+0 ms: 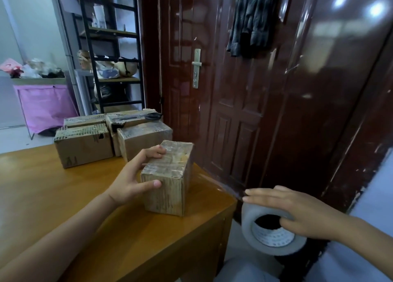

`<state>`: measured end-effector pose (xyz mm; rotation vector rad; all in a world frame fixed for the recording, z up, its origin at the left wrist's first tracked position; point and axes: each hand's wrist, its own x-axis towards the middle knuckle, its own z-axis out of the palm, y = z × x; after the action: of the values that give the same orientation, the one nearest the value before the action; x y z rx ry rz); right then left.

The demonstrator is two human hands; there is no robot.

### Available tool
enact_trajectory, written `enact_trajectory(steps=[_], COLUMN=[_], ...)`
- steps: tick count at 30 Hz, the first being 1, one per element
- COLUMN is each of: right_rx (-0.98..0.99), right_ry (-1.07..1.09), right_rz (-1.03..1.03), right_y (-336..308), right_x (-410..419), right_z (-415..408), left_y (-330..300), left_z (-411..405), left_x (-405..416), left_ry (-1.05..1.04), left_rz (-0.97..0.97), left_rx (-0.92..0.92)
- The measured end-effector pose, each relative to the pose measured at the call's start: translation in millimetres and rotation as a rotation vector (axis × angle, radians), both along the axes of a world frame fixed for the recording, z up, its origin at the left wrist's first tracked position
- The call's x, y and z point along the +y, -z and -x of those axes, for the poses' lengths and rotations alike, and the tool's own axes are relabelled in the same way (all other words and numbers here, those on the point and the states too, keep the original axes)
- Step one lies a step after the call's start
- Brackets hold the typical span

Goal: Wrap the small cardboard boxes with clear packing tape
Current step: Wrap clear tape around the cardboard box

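- At the far left of the orange-brown wooden table (pixel 63 196) we have a cluster of brown cardboard boxes (pixel 84 145), with black-handled scissors (pixel 146 116) lying on top of one.
- Our left hand (pixel 131 175) grips the small tape-covered cardboard box (pixel 170 175), which stands near the table's right edge, thumb on its near face and fingers on top.
- A clear strip of tape (pixel 212 183) runs taut from the box's right side.
- Our right hand (pixel 297 211) holds the grey roll of clear packing tape (pixel 274 232) off the table's edge, fingers laid over it, thumb in the core.
- We judge steady tension and a firmly pinned box will keep the wrap smooth.
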<state>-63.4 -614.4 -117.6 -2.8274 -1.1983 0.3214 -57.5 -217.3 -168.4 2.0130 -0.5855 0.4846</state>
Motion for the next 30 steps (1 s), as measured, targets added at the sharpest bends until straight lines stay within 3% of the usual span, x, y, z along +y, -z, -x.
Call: enact_trajectory(steps=[5,13,19,23,25,30], right_rx=[-0.097,-0.232,-0.281,-0.306,-0.307,-0.294], right_ry=[-0.019,-0.117,-0.207,-0.279,-0.297,-0.292], right_rz=[0.060,0.020,0.068,0.163,0.235,0.289], right_y=[-5.8,-33.5,-43.1,-41.6,-45.0,-46.5], right_x=[-2.5,28.0,90.3,128.5,139.3,141.1], right_z=[0.9,3.2,-4.3,-5.6,-5.6,-7.6], left_y=[-11.3,4.6,10.2,11.9,14.6,-3.3], left_z=[-0.3,22.6,53.2,63.5,64.2,59.3], left_x=[14.8,32.6,62.9,67.6,66.4,55.7], left_ry=[-0.024,-0.118,-0.185,-0.185,-0.239,-0.454], left_rz=[-0.309,-0.167,-0.239,-0.637,-0.700,-0.368], left_rx=[-0.050,-0.105,0.079,0.277,0.234,-0.235])
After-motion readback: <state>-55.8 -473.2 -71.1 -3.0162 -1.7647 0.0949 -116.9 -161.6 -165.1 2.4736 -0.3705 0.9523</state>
